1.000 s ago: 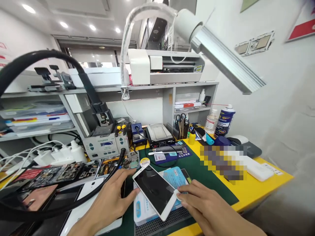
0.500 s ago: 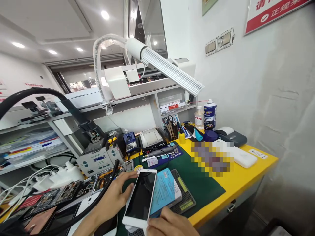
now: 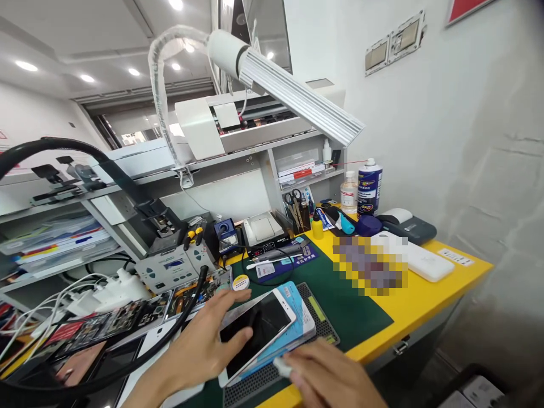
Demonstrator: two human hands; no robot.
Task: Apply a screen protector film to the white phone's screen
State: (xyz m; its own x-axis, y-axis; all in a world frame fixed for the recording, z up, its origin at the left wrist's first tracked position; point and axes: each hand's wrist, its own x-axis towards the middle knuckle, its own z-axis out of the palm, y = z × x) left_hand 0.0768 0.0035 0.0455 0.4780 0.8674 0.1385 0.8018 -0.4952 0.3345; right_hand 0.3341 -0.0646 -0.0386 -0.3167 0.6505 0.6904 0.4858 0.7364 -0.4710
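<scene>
A white-framed phone (image 3: 259,328) with a dark screen lies tilted across a blue and white box (image 3: 300,311). Both rest on a black perforated mat (image 3: 321,317) over the green work mat (image 3: 357,317). My left hand (image 3: 208,340) is at the phone's left side, fingers apart, with the thumb over the screen. Near the front edge of the desk, my right hand (image 3: 331,371) pinches a small white object (image 3: 281,366) whose kind is unclear. That object is just right of the phone's lower part.
A black hose (image 3: 187,320) arches over circuit boards (image 3: 114,323) and phone parts at the left. Behind stand a repair station (image 3: 170,272) and a tool holder (image 3: 297,218). A spray can (image 3: 369,187) and a white power bank (image 3: 429,263) are at the right.
The phone has turned clockwise and shifted right onto the box. My left thumb has moved over its screen. My right hand has come away from the phone's lower end and moved right.
</scene>
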